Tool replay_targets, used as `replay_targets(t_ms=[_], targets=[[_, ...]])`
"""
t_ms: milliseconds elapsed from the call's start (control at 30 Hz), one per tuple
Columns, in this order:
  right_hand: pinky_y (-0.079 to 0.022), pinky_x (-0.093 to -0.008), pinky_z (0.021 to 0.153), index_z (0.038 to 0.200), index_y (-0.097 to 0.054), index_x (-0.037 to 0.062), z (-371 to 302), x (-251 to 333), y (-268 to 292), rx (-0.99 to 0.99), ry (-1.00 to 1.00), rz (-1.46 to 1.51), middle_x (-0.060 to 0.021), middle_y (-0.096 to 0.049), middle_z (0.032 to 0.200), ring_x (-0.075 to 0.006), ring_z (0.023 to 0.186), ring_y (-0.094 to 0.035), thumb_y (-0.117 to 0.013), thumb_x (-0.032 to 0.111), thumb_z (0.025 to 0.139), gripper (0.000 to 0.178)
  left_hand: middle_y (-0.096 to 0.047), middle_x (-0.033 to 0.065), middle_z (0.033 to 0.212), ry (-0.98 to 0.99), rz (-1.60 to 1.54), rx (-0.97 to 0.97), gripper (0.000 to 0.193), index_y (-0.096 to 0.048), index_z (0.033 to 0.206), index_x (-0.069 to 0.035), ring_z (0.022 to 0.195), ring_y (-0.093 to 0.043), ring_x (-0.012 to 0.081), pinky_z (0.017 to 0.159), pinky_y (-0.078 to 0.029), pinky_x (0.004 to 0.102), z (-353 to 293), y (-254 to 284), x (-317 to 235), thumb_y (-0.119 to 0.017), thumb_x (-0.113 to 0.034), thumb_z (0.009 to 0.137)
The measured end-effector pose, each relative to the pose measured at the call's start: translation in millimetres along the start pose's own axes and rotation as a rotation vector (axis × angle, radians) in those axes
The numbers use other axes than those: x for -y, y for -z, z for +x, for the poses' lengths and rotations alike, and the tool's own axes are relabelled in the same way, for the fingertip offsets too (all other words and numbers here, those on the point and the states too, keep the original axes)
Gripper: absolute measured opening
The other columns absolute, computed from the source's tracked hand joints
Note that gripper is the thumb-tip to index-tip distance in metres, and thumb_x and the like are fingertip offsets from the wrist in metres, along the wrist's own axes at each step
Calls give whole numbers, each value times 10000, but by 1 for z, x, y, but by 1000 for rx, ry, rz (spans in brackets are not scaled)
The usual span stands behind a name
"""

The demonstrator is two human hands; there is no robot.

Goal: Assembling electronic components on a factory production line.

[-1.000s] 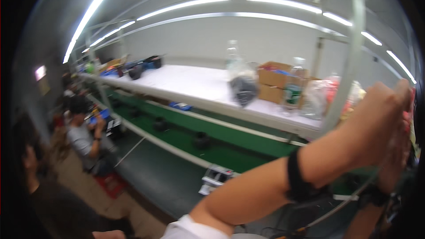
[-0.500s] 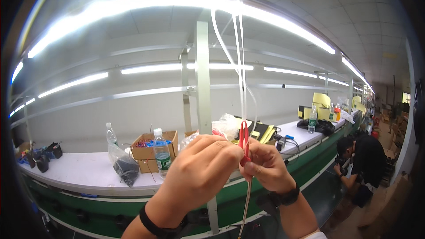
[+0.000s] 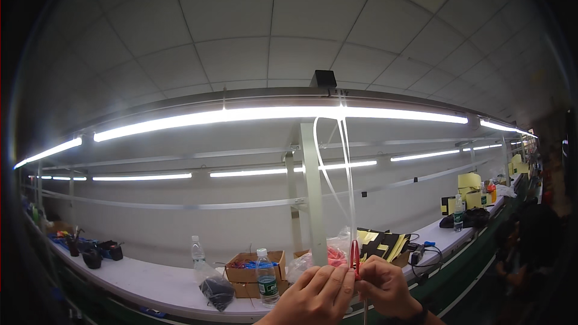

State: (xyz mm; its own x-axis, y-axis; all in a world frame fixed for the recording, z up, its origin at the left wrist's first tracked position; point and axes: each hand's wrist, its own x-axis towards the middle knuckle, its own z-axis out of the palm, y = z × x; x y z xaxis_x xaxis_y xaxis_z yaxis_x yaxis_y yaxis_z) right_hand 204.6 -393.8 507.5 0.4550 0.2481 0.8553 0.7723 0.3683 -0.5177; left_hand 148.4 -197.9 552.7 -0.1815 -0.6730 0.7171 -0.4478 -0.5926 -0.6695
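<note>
Both hands meet low in the picture, just right of the middle. Between their fingertips a narrow red loop point(image 3: 354, 254) stands upright, perhaps cord or strip; its exact kind is unclear. My left hand point(image 3: 318, 296) is closed on its lower end, back of the hand facing me. From the other side my right hand point(image 3: 388, 287) pinches at the same spot, fingers curled in. Thin white cords point(image 3: 349, 186) hang from the lamp rail down to the red loop. Below the hands a pale line continues downward. The fingers hide where the pieces join.
Behind the hands runs a long white bench point(image 3: 162, 280) with a water bottle point(image 3: 267, 280), a cardboard box point(image 3: 256, 265) of coloured wires and a bag of black parts point(image 3: 217, 292). A green-white post point(image 3: 312, 192) stands close behind. Overhead hangs a lamp point(image 3: 277, 113). A dim person crouches at right.
The view has tilted up, so hands, bench and lamp sit lower and more ceiling shows. Both hands still hold the red loop, and the forearms are now mostly out of the picture.
</note>
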Motion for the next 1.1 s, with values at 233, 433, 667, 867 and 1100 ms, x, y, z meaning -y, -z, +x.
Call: replay_targets(t_ms=[233, 433, 667, 867, 1100], targets=[[-512, -241, 596, 939, -657, -14, 11, 13, -14, -25, 156, -650, -73, -574, 899, -112, 702, -638, -760, 46, 855, 147, -662, 152, 874, -113, 300, 219, 184, -658, 880, 15, 840, -632, 253, 813, -502, 383, 7, 6, 6, -598, -150, 824], [-540, -320, 599, 934, -661, 40, 20, 9, -33, -13, 602, -1297, -90, -588, 882, -227, 679, -647, -736, 100, 792, 171, -680, 134, 708, 166, 209, 536, 105, -663, 726, -54, 707, -680, 258, 712, -515, 363, 33, 28, -5, -612, -122, 788], [-555, -329, 581, 958, -672, 42, 12, 12, -38, -87, 539, -1139, -90, -627, 859, -237, 679, -672, -766, 75, 806, 182, -709, 184, 839, 485, -152, 1047, 183, -685, 909, 10, 801, -708, 318, 758, -551, 429, 65, 45, 19, -639, -142, 819], [-516, -281, 586, 1015, -707, 29, 13, 17, -26, -37, 288, -774, -68, -620, 822, -173, 672, -654, -738, 104, 887, 151, -607, 141, 805, 293, -299, 438, 143, -590, 862, -9, 778, -612, 332, 742, -486, 442, 28, 25, 15, -635, -145, 873], [-554, -309, 653, 1008, -725, -2, 23, 16, -10, 130, 271, -636, -97, -666, 905, -218, 754, -682, -733, 69, 897, 132, -564, 51, 806, -8, -66, 497, 105, -560, 835, -84, 753, -559, 226, 722, -463, 372, 22, 19, 33, -665, -91, 835]])
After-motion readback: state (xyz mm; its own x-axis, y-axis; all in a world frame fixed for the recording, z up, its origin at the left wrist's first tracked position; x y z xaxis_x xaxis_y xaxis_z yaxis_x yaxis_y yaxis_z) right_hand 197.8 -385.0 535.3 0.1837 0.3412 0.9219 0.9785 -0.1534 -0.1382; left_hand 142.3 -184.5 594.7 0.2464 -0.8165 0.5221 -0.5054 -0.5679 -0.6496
